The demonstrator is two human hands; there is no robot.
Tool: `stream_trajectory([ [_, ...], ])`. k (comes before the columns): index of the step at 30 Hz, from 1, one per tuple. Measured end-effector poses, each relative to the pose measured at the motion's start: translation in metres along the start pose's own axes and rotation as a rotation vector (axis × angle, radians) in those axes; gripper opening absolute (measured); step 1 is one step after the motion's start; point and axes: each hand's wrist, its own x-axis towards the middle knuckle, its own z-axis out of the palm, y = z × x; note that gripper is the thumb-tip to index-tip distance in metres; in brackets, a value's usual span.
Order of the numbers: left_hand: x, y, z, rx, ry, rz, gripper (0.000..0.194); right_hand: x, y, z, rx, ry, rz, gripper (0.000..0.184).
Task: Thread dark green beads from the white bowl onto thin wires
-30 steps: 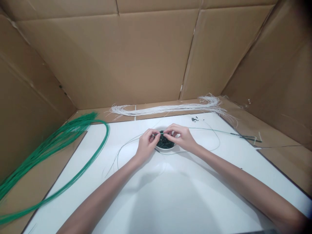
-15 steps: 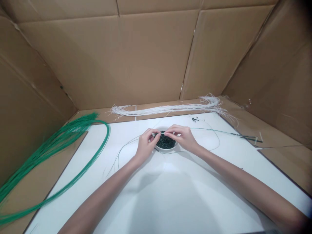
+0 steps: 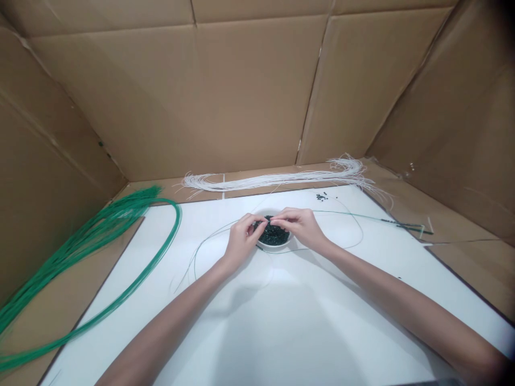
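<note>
Over a white bowl (image 3: 275, 247), my left hand (image 3: 242, 236) and my right hand (image 3: 301, 227) meet fingertip to fingertip. Small dark beads (image 3: 273, 235) fill the bowl. My left hand is closed in a pinch on a thin green strand (image 3: 209, 236), which loops out to the left over the table. The thumb and forefinger of my right hand are pinched as well, with a small gap to the left fingertips. What sits in that pinch is too small to make out. Another green strand (image 3: 346, 213) runs rightward from behind my right hand to dark beaded lengths (image 3: 410, 227).
Thick green strands (image 3: 132, 287) curve along the left side. A bundle of white strands (image 3: 277, 179) lies across the back. Several loose beads (image 3: 322, 197) rest behind the bowl, on the white board (image 3: 193, 332). Cardboard walls (image 3: 249, 96) enclose the back and sides.
Both hands stay over the bowl with only slight shifts. The short stretch of strand seen between the fingertips earlier is harder to see now.
</note>
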Motion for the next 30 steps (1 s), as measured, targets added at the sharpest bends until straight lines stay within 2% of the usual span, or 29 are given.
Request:
stream_trajectory([
  [4, -0.001, -0.002, 0.0, 0.017, -0.007, 0.008, 0.017, 0.001, -0.004, 0.0, 0.09, -0.062, 0.044, 0.022],
  [8, -0.001, -0.005, 0.002, -0.015, -0.022, 0.009, 0.019, 0.002, -0.006, 0.002, 0.108, -0.042, 0.106, 0.019],
  [11, 0.0, -0.007, 0.002, -0.135, -0.019, -0.036, 0.033, 0.005, -0.007, -0.001, 0.142, -0.024, 0.126, 0.018],
  [16, 0.006, -0.004, -0.004, -0.332, -0.059, -0.145, 0.029, 0.014, -0.012, -0.01, 0.13, 0.012, 0.083, 0.019],
  [21, 0.013, 0.003, -0.009, -0.389, -0.11, -0.171, 0.033, 0.022, -0.02, -0.013, 0.076, -0.053, 0.051, 0.019],
  [27, 0.015, 0.006, -0.013, -0.439, -0.007, -0.235, 0.026, 0.026, -0.039, -0.012, -0.107, -0.131, -0.087, 0.014],
  [30, 0.015, 0.009, -0.016, -0.468, -0.006, -0.235, 0.024, 0.03, -0.05, -0.018, -0.123, -0.143, -0.084, 0.013],
])
